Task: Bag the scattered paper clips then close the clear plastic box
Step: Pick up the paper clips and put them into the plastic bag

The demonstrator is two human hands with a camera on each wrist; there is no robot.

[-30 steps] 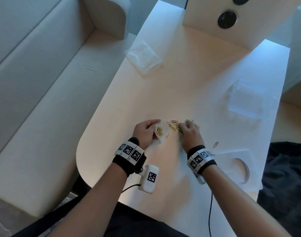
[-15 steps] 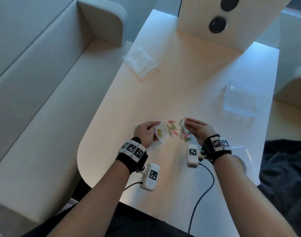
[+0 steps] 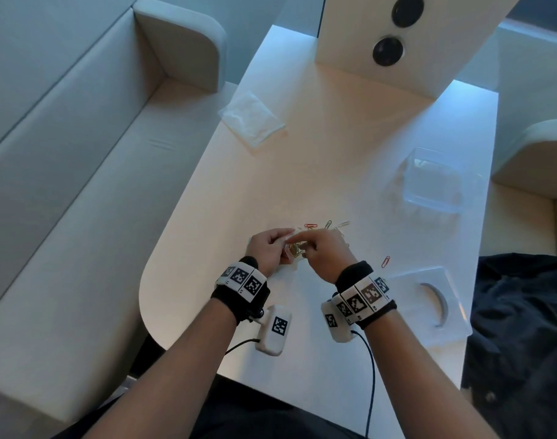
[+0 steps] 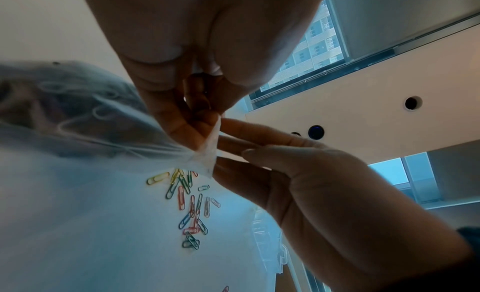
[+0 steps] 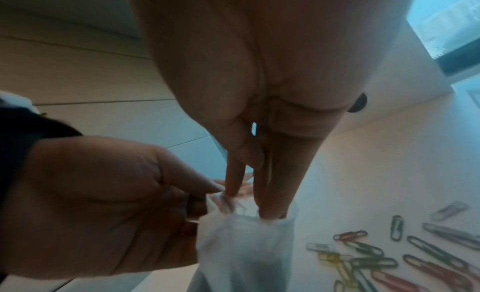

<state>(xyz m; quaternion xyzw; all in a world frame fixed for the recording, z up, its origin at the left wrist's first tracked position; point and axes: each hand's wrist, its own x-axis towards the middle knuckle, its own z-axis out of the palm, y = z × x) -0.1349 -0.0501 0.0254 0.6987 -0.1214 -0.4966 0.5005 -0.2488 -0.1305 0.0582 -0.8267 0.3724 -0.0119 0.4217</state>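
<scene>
A: How is this step done well?

B: The bag (image 5: 241, 241) is pinched at its rim by the left hand (image 3: 267, 248) and should be kept wide. The right hand (image 3: 326, 253) fingers are pushed into the mouth; whether clips (image 4: 191, 206) are held cannot be told.

A: What differs?

B: Half a second ago the right hand was beside the clips. The box (image 3: 435, 182) stands well apart, open.

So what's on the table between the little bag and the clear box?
In the head view, loose paper clips lie beside the bag; from them to the clear plastic box the table is bare.
</scene>
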